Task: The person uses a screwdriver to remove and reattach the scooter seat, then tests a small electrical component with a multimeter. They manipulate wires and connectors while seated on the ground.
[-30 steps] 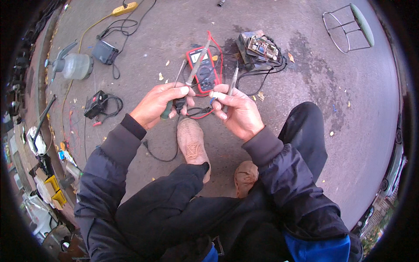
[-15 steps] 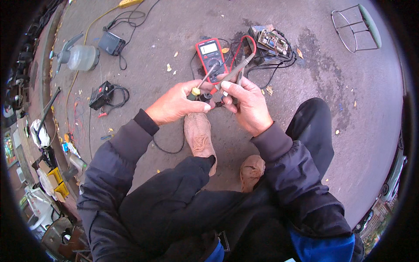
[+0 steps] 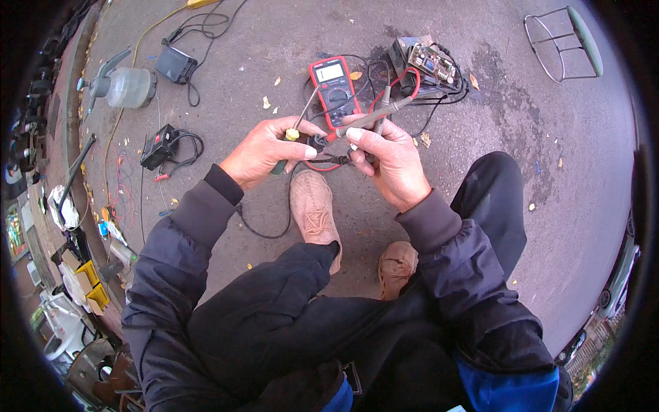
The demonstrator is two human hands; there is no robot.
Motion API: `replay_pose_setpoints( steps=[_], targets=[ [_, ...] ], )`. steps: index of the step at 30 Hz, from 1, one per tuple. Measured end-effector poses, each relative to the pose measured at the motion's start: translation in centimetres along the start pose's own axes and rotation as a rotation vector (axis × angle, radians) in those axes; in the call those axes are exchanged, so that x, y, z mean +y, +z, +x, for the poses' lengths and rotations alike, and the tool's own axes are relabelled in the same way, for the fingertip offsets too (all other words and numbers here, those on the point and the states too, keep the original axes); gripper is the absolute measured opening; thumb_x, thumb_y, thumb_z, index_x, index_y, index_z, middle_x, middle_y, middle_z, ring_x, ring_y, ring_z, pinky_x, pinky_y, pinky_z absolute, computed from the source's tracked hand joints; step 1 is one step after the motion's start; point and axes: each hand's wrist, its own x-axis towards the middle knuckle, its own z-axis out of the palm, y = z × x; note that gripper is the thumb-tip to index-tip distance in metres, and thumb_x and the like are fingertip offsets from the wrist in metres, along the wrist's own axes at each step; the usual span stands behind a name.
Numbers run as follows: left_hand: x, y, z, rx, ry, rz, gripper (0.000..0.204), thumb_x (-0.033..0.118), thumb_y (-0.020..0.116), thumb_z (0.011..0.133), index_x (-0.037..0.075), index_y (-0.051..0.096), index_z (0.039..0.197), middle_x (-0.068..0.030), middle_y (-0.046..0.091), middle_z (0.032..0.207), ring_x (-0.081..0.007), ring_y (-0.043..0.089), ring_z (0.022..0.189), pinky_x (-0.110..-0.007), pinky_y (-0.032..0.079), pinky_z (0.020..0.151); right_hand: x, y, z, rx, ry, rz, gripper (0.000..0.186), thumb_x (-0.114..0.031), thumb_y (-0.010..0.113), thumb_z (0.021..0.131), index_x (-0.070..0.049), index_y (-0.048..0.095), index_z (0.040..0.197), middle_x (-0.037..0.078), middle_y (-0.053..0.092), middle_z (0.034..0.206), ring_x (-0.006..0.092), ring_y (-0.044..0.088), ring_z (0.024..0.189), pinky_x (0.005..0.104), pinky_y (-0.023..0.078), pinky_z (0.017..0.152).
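Observation:
My left hand (image 3: 257, 154) is closed round a screwdriver (image 3: 293, 133) with a yellow and green handle, its shaft pointing up and away. The same fingers also pinch a small black plug (image 3: 318, 142). Two test probes are in my right hand (image 3: 392, 165): a grey one with a red tip end (image 3: 371, 118), aimed left at the plug, and a second grey probe (image 3: 386, 99) pointing away. Whether the red probe touches metal inside the plug cannot be seen. Just beyond my hands a red multimeter (image 3: 334, 89) with a lit display lies on the pavement.
An opened device with a bare circuit board (image 3: 434, 63) and cables lies beyond my right hand. Off to the left are a black boxed device (image 3: 159, 146), another dark adapter (image 3: 176, 65) and a clear sprayer bottle (image 3: 130, 88). A round stool (image 3: 583, 42) lies at far right.
My left hand has shifted left with the screwdriver, whose tip swung left off the multimeter. The red probe now lies flatter, and the plug shows more clearly between my hands.

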Motion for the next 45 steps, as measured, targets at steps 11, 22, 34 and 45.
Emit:
replay_pose_setpoints(
  steps=[11,22,34,45],
  targets=[
    [0.0,-0.2,0.4,-0.017,-0.014,-0.040,0.038,0.013,0.077,0.092,0.000,0.068,0.126,-0.0025,0.072,0.097,-0.0053,0.060,0.074,-0.021,0.046,0.058,-0.1,-0.2,0.1,0.025,-0.005,0.015,0.025,-0.012,0.072,0.098,-0.001,0.070,0.120,-0.002,0.062,0.083,0.0041,0.050,0.062,0.0206,0.035,0.052],
    [0.7,0.4,0.6,0.024,-0.008,-0.006,0.040,0.014,0.074,0.091,-0.002,0.068,0.128,-0.0080,0.074,0.104,-0.0067,0.056,0.068,-0.022,0.043,0.058,-0.1,-0.2,0.1,0.094,-0.064,0.003,0.025,-0.011,0.072,0.098,0.000,0.069,0.119,-0.001,0.063,0.082,0.0047,0.050,0.062,0.0209,0.035,0.052],
    [-0.2,-1.2,0.6,0.141,0.029,0.014,0.039,0.013,0.067,0.097,-0.002,0.061,0.133,-0.0112,0.075,0.111,-0.0123,0.071,0.087,-0.021,0.048,0.056,-2.3,-2.4,0.9,0.129,-0.131,0.196,0.027,-0.014,0.062,0.104,-0.002,0.060,0.128,0.001,0.056,0.092,0.0079,0.050,0.073,0.0218,0.038,0.056],
    [1.3,-3.0,1.3,0.377,0.267,-0.282,0.043,0.022,0.065,0.104,-0.001,0.054,0.139,-0.0148,0.073,0.122,-0.0176,0.073,0.099,-0.022,0.049,0.056,0.9,-1.4,-0.5,0.014,0.174,-0.316,0.021,-0.019,0.074,0.098,-0.005,0.072,0.113,-0.005,0.066,0.083,0.0034,0.054,0.066,0.0214,0.040,0.058]
  ],
)
